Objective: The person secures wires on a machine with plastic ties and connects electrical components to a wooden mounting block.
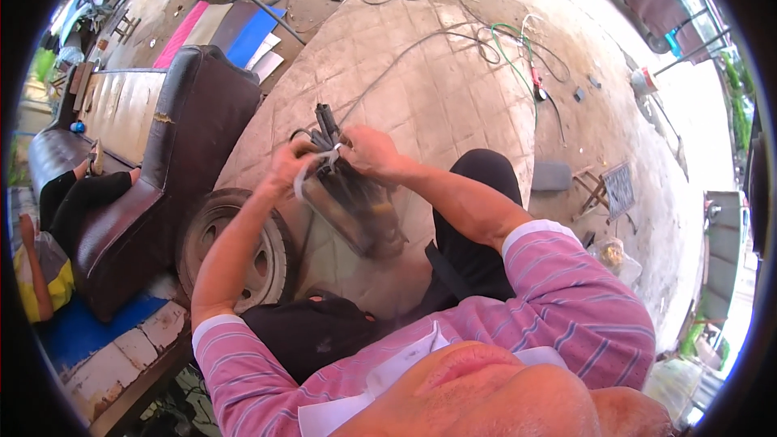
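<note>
Between my knees stands a dark, roughly cylindrical object, blurred by motion, with worn yellowish patches; its kind is unclear. Grey-black rods or cable ends stick up from its top. A pale, translucent strip loops around this narrow neck. My left hand is closed at the left side of the neck, fingers pinching the strip. On the other side my right hand closes around the neck, its fingertips partly hidden. A dark ring-like loop shows just above my left hand.
A tyre on a rim lies by my left arm, beside a worn brown sofa where another person's legs show. Cables and a green hose cross the tiled floor. A small folding stool stands right.
</note>
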{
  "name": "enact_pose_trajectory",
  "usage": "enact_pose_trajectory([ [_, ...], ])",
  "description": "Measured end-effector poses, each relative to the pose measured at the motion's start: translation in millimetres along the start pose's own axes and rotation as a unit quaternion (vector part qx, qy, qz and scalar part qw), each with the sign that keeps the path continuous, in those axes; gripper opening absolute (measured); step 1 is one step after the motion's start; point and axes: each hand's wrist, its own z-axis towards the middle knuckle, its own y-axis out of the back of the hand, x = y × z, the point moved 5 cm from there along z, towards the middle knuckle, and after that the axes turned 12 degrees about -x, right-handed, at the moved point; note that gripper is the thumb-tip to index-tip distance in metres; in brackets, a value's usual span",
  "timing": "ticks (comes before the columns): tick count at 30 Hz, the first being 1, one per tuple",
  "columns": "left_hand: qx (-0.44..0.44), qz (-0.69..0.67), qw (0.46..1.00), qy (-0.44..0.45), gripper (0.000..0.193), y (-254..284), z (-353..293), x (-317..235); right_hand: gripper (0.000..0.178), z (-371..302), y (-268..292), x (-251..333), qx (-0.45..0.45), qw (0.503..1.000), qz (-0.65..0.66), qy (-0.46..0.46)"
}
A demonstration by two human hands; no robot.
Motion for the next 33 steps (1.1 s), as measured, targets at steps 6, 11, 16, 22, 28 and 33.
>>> enact_pose_trajectory([
  [6,-0.015,0.153,0.984,-0.086,0.028,-38,-22,-30,0.030,3,-3,4,-0.006,0.999,-0.005,0.034],
  [11,0.001,0.265,0.953,-0.145,0.025,-38,-20,-21,0.033,19,-17,-44,0.059,0.994,-0.031,-0.088],
  [16,-0.044,0.248,0.963,-0.097,0.024,-24,-40,-23,0.035,18,-12,-50,-0.008,0.981,0.075,-0.181],
  [22,-0.128,0.207,0.967,-0.074,0.019,-15,-31,-20,0.030,16,-4,-11,0.072,0.995,0.020,-0.067],
  [28,-0.028,0.149,0.984,-0.090,0.016,-22,-25,-32,0.031,15,-1,-23,0.021,0.994,0.064,-0.087],
  [33,0.191,0.135,0.971,-0.050,0.013,-24,-50,-39,0.035,23,-26,-72,-0.034,0.992,0.043,-0.114],
])
